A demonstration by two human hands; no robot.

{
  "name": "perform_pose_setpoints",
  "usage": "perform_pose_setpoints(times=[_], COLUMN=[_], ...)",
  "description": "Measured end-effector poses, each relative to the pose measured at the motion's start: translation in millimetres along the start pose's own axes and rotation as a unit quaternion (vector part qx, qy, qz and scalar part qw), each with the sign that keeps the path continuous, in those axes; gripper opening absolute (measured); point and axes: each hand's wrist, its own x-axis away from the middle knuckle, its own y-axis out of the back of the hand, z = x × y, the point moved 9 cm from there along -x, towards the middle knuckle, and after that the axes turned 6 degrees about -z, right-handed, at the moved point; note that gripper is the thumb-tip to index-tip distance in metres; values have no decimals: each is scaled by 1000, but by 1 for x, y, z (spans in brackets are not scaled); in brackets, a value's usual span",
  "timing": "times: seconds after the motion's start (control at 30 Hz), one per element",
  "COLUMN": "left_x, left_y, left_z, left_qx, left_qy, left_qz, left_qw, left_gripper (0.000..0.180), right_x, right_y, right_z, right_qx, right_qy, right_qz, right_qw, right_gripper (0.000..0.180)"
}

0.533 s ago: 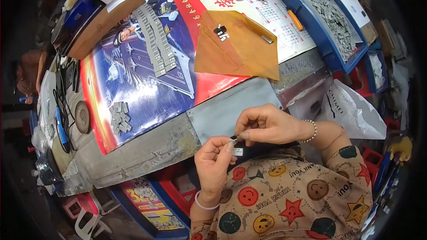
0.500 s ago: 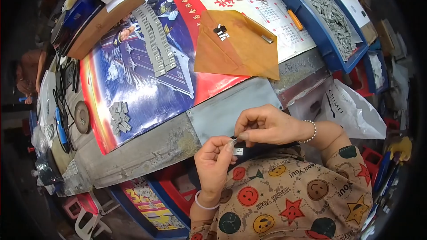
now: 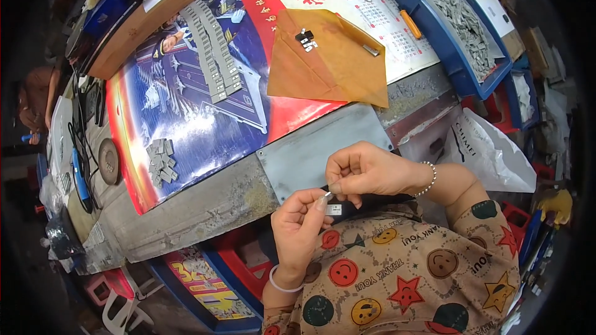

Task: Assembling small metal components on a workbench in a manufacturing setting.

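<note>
My left hand (image 3: 298, 222) is closed, thumb against fingers, on a small grey rectangular piece (image 3: 334, 209) whose marked end sticks out below the fingertips. Just above it, my right hand (image 3: 370, 170) pinches a tiny whitish piece (image 3: 328, 195) between thumb and forefinger, close to the left thumb tip. Whether the two pieces touch is too small to tell. Both hands are above my lap, at the near edge of a grey plate (image 3: 320, 149). On an amber sheet (image 3: 338, 80) beyond lie a few small black and white bits (image 3: 306, 40) and a short metal rod (image 3: 371, 50).
Two rows of grey pieces (image 3: 211, 56) and a loose pile (image 3: 162, 162) lie on a glossy poster (image 3: 186, 139). At the right, a blue tray (image 3: 470, 87) holds many grey parts beside an orange handle (image 3: 410, 24). A round dish (image 3: 109, 161) and blue-handled tool (image 3: 81, 174) lie left.
A dark bit showed at my fingertips before; now a whitish one shows there. My right hand has shifted slightly. The whole view has moved a little.
</note>
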Motion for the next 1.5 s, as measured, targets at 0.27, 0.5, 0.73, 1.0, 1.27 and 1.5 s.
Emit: perform_pose_setpoints(times=[0.27, 0.5, 0.73, 1.0, 1.27, 1.5], left_x=[1, -2, 0, 8, 8, 7], left_y=[2, 2, 8, -11, -15, -7], left_z=[1, 3, -3, -4, -11, -6], left_qx=[-17, -23, -58, -67, -88, -56], left_qy=[-4, -3, -44, -28, -54, -51], left_qz=[-8, -6, -120, -109, -114, -149], left_qw=[1000, 1000, 990, 991, 988, 986], left_gripper=[13, 12, 9, 8, 9, 10], right_x=[1, 7, 34, 49, 53, 49], right_y=[-2, -5, -21, -33, -25, -18], right_z=[4, 26, 48, 41, 39, 39], right_qx=[59, 137, 376, 460, 427, 393], right_qy=[45, 175, 415, 534, 548, 542], right_qz=[-15, -61, -35, -80, -95, -130], right_qw=[997, 973, 828, 704, 713, 731], right_gripper=[9, 12, 11, 14, 14, 17])
